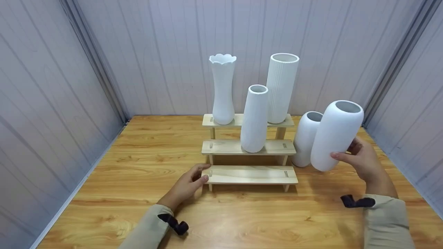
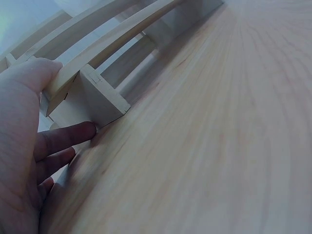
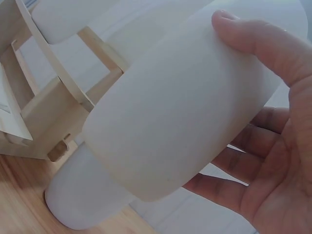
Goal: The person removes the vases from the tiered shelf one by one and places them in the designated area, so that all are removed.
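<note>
My right hand (image 1: 368, 160) grips a smooth white vase (image 1: 336, 136) low on its body, thumb in front and fingers behind. This vase leans to the right and its base is lifted off the table, as the right wrist view also shows. Just behind it, another white vase (image 1: 305, 141) stands on the table and is partly covered. At the left end of a three-step wooden display stand (image 1: 249, 176), my left hand (image 1: 187, 185) holds the lowest step. Its thumb (image 2: 46, 73) lies over the step's edge, with the fingers (image 2: 73, 136) beside the leg.
On the top step stand a scallop-rimmed vase (image 1: 223, 90) at left and a ribbed cylindrical vase (image 1: 282, 88) at right. A tapered vase (image 1: 255, 119) stands on the middle step. Panelled walls (image 1: 166, 58) border the wooden table (image 1: 152, 148) at the back and sides.
</note>
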### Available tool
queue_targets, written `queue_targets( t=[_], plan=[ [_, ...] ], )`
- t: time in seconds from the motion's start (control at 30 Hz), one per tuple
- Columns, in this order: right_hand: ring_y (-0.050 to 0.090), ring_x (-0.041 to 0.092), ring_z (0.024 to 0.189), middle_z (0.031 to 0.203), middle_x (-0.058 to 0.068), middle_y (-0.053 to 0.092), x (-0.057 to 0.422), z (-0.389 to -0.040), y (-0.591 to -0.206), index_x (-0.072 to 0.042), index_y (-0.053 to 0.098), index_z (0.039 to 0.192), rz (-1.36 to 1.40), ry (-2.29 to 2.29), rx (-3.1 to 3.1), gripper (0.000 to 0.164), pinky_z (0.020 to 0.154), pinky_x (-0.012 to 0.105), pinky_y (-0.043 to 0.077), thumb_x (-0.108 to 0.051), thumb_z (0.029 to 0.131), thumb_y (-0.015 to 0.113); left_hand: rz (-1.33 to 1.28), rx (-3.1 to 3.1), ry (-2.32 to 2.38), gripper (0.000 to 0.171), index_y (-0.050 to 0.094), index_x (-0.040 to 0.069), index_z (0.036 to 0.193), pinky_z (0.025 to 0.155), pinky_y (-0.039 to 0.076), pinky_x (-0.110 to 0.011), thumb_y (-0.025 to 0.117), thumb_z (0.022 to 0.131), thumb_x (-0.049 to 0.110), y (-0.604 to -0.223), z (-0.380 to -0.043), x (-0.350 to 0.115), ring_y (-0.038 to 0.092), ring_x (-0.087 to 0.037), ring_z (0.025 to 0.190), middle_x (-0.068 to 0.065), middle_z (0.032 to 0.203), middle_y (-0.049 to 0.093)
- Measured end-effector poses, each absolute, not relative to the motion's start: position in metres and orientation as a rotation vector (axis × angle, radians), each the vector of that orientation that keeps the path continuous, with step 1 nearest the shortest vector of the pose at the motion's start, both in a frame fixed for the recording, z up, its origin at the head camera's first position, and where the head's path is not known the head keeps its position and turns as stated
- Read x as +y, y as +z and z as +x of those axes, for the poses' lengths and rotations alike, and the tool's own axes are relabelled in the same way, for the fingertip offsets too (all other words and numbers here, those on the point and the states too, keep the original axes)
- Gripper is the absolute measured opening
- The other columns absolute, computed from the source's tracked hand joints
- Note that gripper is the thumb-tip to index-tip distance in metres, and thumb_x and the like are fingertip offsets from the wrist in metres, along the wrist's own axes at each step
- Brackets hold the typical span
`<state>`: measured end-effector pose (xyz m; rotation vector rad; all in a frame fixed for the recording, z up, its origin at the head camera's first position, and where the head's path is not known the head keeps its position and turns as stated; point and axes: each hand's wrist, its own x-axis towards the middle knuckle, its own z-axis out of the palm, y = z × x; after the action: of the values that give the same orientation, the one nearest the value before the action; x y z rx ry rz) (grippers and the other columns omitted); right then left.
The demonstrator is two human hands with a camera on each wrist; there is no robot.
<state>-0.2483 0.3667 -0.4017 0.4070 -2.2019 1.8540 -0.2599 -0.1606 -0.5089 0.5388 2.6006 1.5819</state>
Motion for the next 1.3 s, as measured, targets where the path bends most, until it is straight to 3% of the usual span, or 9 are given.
queue_targets(
  t=[0.13,0.3,0.57,0.8,1.03,1.3],
  plan=[
    [0.063,0.007,0.109,0.121,-0.009,0.068,0.374,-0.249,-0.404,-0.016,0.059,0.137,0.436,1.925,-2.116,0.064,0.084,0.019,0.053,0.016,0.084,0.071,0.539,2.609,1.575,0.040,0.056,0.023,0.142,0.093,0.041,-0.043,0.061,0.103,0.028,-0.508,-0.259,-0.161,0.052,-0.023,0.100,-0.006,0.110,0.062],
    [0.061,0.009,0.112,0.126,-0.006,0.065,0.382,-0.248,-0.407,-0.015,0.053,0.144,0.432,1.952,-2.058,0.070,0.086,0.018,0.052,0.018,0.083,0.069,0.550,2.582,1.604,0.041,0.056,0.025,0.142,0.101,0.040,-0.049,0.062,0.102,0.030,-0.509,-0.260,-0.163,0.052,-0.025,0.109,-0.007,0.127,0.062],
    [0.062,0.007,0.112,0.126,-0.006,0.064,0.392,-0.250,-0.413,-0.014,0.053,0.143,0.410,1.953,-2.034,0.067,0.087,0.016,0.051,0.016,0.085,0.069,0.559,2.600,1.570,0.041,0.057,0.027,0.141,0.104,0.040,-0.049,0.062,0.102,0.036,-0.510,-0.262,-0.164,0.054,-0.023,0.114,-0.005,0.130,0.062],
    [0.060,0.007,0.111,0.126,-0.007,0.062,0.400,-0.255,-0.425,-0.017,0.050,0.143,0.331,1.935,-2.074,0.067,0.086,0.015,0.050,0.011,0.086,0.071,0.547,2.596,1.577,0.041,0.057,0.028,0.141,0.111,0.036,-0.053,0.061,0.102,0.039,-0.512,-0.263,-0.164,0.050,-0.027,0.130,-0.005,0.143,0.056],
    [0.065,0.008,0.106,0.119,-0.005,0.067,0.406,-0.259,-0.436,-0.018,0.055,0.135,0.345,2.042,-2.001,0.059,0.083,0.021,0.055,0.015,0.086,0.066,0.543,2.601,1.555,0.042,0.056,0.030,0.141,0.101,0.042,-0.047,0.061,0.101,0.041,-0.512,-0.263,-0.164,0.055,-0.023,0.112,-0.004,0.127,0.063],
    [0.064,0.006,0.107,0.120,-0.008,0.066,0.411,-0.265,-0.449,-0.020,0.053,0.138,0.283,2.039,-2.029,0.062,0.084,0.019,0.053,0.012,0.087,0.069,0.546,2.606,1.564,0.041,0.057,0.029,0.141,0.101,0.042,-0.046,0.062,0.101,0.039,-0.512,-0.263,-0.165,0.055,-0.022,0.112,-0.004,0.127,0.064]
  ],
)
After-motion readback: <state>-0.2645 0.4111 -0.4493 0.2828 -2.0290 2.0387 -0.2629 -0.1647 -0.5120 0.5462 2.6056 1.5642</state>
